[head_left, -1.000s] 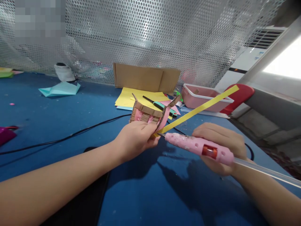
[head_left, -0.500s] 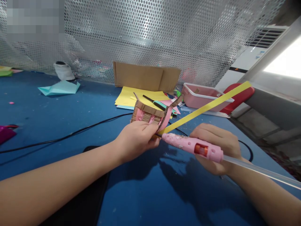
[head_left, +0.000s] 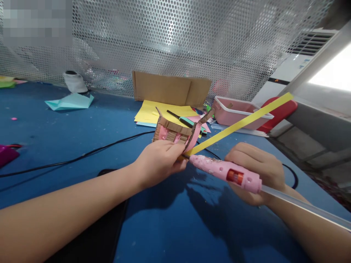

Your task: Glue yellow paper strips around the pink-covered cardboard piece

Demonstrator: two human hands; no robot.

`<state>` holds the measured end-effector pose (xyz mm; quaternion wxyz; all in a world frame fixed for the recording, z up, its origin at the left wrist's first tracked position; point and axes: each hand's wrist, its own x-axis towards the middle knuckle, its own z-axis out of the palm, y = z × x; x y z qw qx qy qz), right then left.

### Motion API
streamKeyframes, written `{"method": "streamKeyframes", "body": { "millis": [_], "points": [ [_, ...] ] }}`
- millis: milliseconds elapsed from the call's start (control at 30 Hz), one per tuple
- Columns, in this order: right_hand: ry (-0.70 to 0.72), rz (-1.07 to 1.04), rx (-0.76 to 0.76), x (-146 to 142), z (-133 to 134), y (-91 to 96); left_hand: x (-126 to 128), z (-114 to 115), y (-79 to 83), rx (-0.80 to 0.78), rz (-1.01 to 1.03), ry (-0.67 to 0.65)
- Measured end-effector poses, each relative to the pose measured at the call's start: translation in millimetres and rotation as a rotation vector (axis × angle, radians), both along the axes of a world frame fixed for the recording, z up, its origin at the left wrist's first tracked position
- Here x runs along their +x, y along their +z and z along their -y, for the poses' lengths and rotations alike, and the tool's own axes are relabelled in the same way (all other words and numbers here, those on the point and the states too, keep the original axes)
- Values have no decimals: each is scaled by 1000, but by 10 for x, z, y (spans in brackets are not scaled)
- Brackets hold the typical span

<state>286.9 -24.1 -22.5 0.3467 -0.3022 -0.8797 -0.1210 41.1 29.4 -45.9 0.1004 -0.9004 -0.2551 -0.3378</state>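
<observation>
My left hand point(head_left: 161, 160) is closed around the near side of a small cardboard piece point(head_left: 175, 128) with corrugated edges and pink strips on it. A long yellow paper strip point(head_left: 241, 124) slants up to the right from beside its fingers. In my right hand point(head_left: 257, 168) is a pink hot glue gun point(head_left: 214, 168), its dark nozzle at the strip's lower end near my left fingertips. A clear glue stick point(head_left: 301, 206) sticks out of the gun's back. The exact contact of nozzle and strip is hidden by my fingers.
Behind lie yellow paper sheets point(head_left: 149, 111), a teal-handled cutter point(head_left: 186, 121) and a folded cardboard panel point(head_left: 161, 87). A pink basket point(head_left: 236, 116) stands back right. A black cable point(head_left: 109, 148) crosses the blue table. Folded light-blue paper point(head_left: 70, 102) lies left, a black flat object point(head_left: 101, 223) in front.
The back of the glue gun and my right hand have shifted slightly right and down. The nozzle stays by my left fingertips; my left hand and the cardboard piece are almost unmoved.
</observation>
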Motion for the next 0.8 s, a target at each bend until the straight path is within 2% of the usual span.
{"method": "streamKeyframes", "body": {
  "millis": [800],
  "points": [
    [-17,25,64,2,21,67,-14,-14,0,15,10,21]
  ]
}}
